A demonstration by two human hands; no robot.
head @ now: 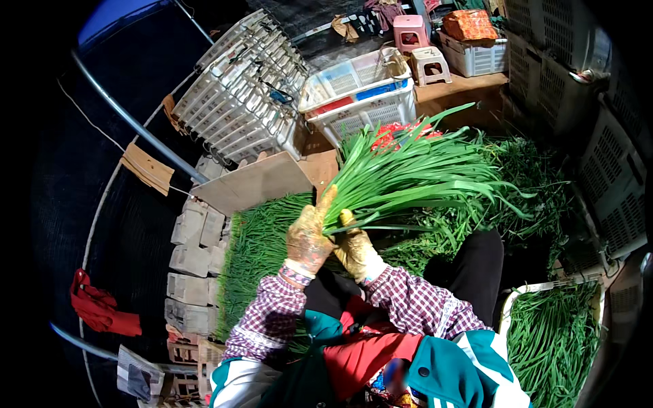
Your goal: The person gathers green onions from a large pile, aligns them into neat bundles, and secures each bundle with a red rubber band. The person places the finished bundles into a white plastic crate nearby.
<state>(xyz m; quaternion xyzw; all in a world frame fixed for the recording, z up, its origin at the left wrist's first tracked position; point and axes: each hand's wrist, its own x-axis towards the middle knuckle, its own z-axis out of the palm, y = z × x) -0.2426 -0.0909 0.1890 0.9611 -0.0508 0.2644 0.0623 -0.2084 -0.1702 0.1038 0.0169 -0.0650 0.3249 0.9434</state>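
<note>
My left hand (309, 237), in a yellow stained work glove, is closed around the base of a big bunch of long flat green leaves (408, 173), which look like garlic chives. The leaf tips fan out to the upper right. My right hand (354, 247), gloved too, touches the bunch's lower side near the base, thumb raised; whether it grips any leaves is hard to tell. Below and to the left lies a dense bed of cut green stalks (255, 260). Loose leaves (444, 229) are heaped beneath the bunch on the right.
A white crate (553, 326) of greens stands at my lower right. Stacked white plastic crates (240, 97), an open crate (362, 102) and plastic stools (430, 65) are beyond. A board (257, 183) and grey blocks (191, 260) edge the stalks. Further crates (612, 178) line the right side.
</note>
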